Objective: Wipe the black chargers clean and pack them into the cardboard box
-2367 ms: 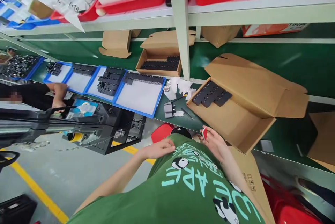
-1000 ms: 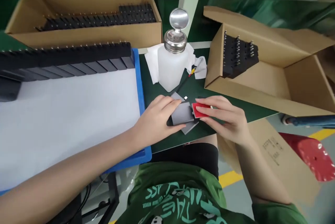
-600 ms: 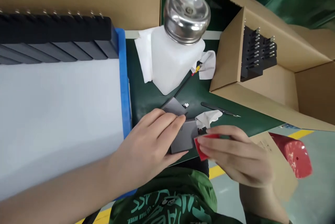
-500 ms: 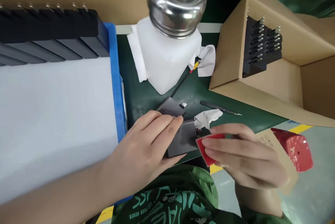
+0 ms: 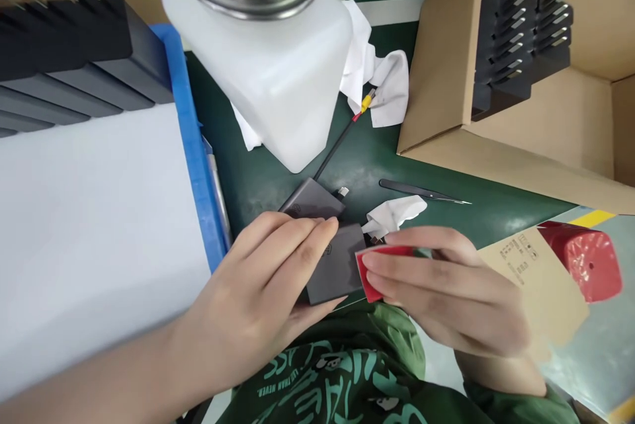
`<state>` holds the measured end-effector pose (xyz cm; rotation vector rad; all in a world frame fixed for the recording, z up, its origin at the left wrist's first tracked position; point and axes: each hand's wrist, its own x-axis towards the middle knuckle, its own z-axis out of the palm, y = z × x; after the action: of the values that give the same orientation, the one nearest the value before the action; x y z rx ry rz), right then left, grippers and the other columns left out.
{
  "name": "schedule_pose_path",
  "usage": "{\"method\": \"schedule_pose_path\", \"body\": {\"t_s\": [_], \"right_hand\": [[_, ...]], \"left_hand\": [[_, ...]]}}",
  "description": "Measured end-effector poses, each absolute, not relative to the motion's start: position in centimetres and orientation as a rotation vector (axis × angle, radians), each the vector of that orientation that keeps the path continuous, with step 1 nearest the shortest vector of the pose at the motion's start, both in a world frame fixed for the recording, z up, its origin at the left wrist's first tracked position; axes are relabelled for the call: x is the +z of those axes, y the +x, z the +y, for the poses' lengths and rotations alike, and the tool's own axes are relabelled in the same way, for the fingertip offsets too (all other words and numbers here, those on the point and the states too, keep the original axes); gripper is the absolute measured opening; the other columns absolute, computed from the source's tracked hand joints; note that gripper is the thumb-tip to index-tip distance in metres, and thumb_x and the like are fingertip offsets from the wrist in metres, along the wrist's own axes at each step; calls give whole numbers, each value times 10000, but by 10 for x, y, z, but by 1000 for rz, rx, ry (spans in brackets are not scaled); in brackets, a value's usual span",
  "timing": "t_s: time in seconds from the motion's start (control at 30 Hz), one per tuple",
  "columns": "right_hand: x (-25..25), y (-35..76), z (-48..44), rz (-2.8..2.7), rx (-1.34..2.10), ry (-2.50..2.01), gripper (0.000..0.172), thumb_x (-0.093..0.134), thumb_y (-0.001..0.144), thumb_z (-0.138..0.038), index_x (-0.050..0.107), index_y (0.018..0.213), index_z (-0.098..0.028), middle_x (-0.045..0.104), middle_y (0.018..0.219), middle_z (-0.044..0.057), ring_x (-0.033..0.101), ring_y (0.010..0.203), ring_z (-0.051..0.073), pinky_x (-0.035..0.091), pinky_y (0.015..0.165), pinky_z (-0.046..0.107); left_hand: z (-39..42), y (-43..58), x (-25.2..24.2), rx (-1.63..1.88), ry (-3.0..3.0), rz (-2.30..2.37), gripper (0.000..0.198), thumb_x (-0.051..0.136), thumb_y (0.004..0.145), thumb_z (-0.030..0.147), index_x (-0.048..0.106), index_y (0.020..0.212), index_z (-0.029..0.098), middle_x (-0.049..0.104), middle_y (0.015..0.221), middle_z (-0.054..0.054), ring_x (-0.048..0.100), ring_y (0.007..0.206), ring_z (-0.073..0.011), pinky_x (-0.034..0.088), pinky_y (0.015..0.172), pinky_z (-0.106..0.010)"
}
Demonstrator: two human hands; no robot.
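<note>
My left hand (image 5: pixel 268 278) is wrapped round a dark grey box-shaped device (image 5: pixel 335 272), fingers on top and thumb below. A second grey device (image 5: pixel 313 200) lies just beyond it, partly under my fingertips, with a black cable (image 5: pixel 335 149) running up from near it. My right hand (image 5: pixel 446 285) pinches a red flat piece (image 5: pixel 380 262), whose left edge meets or overlaps the right side of the held device. Behind my right fingers lies a crumpled white cloth (image 5: pixel 394 213). Black tweezers (image 5: pixel 421 191) rest on the green table (image 5: pixel 377 163).
A white bottle (image 5: pixel 278 86) with a metal top stands ahead. On the left is a blue-rimmed tray (image 5: pixel 191 146) with black adapters (image 5: pixel 99 40). An open cardboard box (image 5: pixel 436 67) with pronged adapters stands right. A red object (image 5: pixel 583 262) sits at far right.
The head view has shifted, so the bottle looks nearer and further left. The red piece has moved closer against the held device. Both hands keep their holds.
</note>
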<state>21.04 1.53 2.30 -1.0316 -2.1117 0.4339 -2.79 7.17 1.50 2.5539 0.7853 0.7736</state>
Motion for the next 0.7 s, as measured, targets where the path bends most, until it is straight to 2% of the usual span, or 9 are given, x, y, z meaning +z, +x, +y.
{"method": "schedule_pose_path", "body": {"t_s": [0.17, 0.3, 0.47, 0.53, 0.63, 0.7], "right_hand": [[22, 209, 12, -2034, 527, -969, 235, 726, 826, -32, 702, 1055, -81, 756, 1090, 53, 678, 1094, 137, 627, 957, 230], [24, 208, 11, -2029, 506, -1026, 323, 743, 786, 3, 703, 1094, -85, 747, 1133, 53, 628, 1201, 172, 619, 984, 253], [26, 210, 8, -1950, 608, -1022, 162, 609, 939, -107, 707, 1062, -148, 769, 1043, 24, 702, 1027, 134, 642, 917, 245], [26, 209, 11, -1959, 532, -1038, 169, 644, 917, -111, 710, 1068, -147, 773, 1029, 32, 699, 1045, 151, 646, 906, 249], [23, 206, 14, -2012, 475, -1047, 273, 726, 834, -66, 708, 1102, -115, 761, 1093, 47, 658, 1147, 174, 639, 921, 244], [22, 206, 13, -1986, 548, -1028, 226, 713, 846, -69, 712, 1066, -120, 762, 1085, 39, 674, 1109, 155, 634, 925, 235]], "left_hand": [[72, -27, 16, 799, 2569, 788, 514, 756, 840, 250, 584, 1235, -31, 647, 1036, -159, 591, 925, -242, 530, 810, -379], [70, -27, 17, 809, 2563, 810, 497, 747, 848, 266, 596, 1235, -6, 647, 1028, -143, 595, 908, -232, 533, 792, -367], [71, -26, 16, 806, 2540, 800, 497, 742, 851, 259, 596, 1232, -24, 646, 1034, -155, 576, 910, -233, 532, 784, -375], [71, -26, 16, 809, 2545, 799, 496, 741, 853, 270, 600, 1228, -22, 649, 1030, -158, 578, 917, -238, 535, 786, -382], [72, -26, 15, 820, 2548, 796, 521, 740, 854, 310, 599, 1236, -16, 654, 1030, -162, 584, 915, -244, 542, 778, -395], [72, -27, 15, 823, 2546, 799, 526, 735, 860, 315, 590, 1253, -2, 658, 1021, -157, 587, 903, -240, 549, 762, -396]]}}
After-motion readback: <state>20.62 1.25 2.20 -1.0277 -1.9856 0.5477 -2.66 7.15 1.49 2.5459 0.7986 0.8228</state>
